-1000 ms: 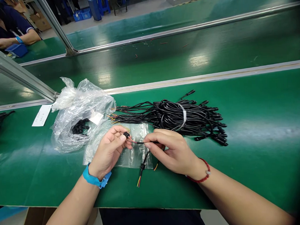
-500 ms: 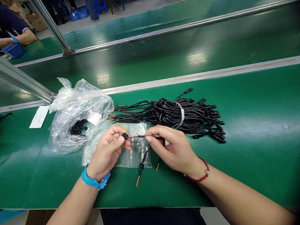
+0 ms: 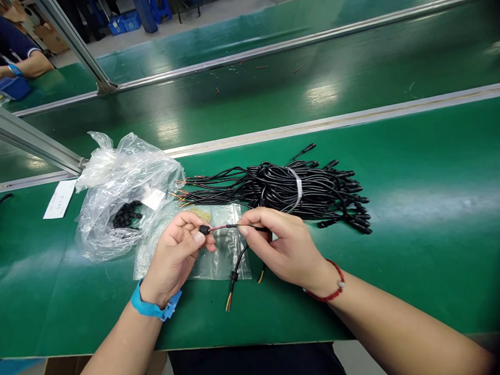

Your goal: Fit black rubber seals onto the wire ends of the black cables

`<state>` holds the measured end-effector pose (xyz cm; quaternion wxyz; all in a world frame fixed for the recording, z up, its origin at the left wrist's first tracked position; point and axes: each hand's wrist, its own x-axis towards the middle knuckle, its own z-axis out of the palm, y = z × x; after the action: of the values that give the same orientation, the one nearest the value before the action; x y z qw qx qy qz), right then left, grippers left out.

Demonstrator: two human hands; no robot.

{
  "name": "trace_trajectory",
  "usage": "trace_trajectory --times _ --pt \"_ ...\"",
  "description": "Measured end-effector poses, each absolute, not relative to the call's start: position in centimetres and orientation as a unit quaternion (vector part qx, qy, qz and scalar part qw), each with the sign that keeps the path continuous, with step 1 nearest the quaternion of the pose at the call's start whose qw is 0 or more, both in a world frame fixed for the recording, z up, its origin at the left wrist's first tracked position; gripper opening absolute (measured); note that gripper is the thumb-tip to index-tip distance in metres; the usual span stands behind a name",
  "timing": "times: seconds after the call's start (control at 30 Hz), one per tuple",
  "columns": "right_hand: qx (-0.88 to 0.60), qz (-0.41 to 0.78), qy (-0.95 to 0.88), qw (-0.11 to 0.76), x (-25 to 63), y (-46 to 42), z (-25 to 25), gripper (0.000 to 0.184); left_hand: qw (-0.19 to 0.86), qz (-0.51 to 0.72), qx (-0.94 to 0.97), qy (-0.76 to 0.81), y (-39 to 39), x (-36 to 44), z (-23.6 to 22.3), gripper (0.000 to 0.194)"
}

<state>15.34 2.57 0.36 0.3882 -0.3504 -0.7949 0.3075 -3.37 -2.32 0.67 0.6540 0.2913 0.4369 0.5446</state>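
Note:
My left hand (image 3: 180,248) pinches a small black grommet (image 3: 204,230) between thumb and fingers. Coloured wire, reddish, runs from the grommet to a black cable (image 3: 233,226). That cable is pinched between the thumb and forefinger of my right hand (image 3: 283,241). Below the hands hangs another black cable end (image 3: 234,276) with a black grommet on it and bare red and yellow wires. One more cable end with yellow wires (image 3: 261,276) shows beneath my right hand. Under both hands lies a clear zip bag (image 3: 220,266).
A bundle of black cables (image 3: 275,186) tied with a pale band lies behind my right hand. At left are a crumpled clear bag (image 3: 97,216) holding black parts and a white paper slip (image 3: 60,199). A metal post (image 3: 28,136) stands beyond; a co-worker's arm (image 3: 37,64) is far left.
The whole view has shifted slightly. Both hands keep their pinch on the grommet and cable, and the grommet has turned a little in my left fingers.

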Motion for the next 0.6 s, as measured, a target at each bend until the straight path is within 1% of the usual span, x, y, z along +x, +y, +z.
trace_trajectory --times 0.1,0.2,0.3,0.47,0.53,0.6 --pt "-0.346 0.313 -0.796 0.386 15.37 2.57 0.36 0.01 0.627 0.555 0.316 0.446 -2.47 -3.4 0.49 0.014" --pt "-0.336 0.312 -0.8 0.387 15.38 2.58 0.31 0.01 0.576 0.564 0.358 0.472 -2.61 -3.37 0.26 0.015" --pt "-0.315 0.304 -0.811 0.388 15.27 2.6 0.23 0.01 0.544 0.542 0.393 0.506 -2.74 -3.15 0.23 0.014" --pt "-0.278 0.26 -0.844 0.377 15.06 2.74 -0.07 0.011 0.584 0.47 0.387 0.537 -2.91 -2.71 0.26 0.014" --pt "-0.271 0.228 -0.856 0.376 15.08 2.81 -0.25 0.012 0.599 0.46 0.378 0.536 -2.94 -2.69 0.08 0.018" --pt "-0.262 0.194 -0.869 0.373 15.15 2.85 -0.37 0.013 0.612 0.469 0.372 0.517 -2.94 -2.72 -0.19 0.017"
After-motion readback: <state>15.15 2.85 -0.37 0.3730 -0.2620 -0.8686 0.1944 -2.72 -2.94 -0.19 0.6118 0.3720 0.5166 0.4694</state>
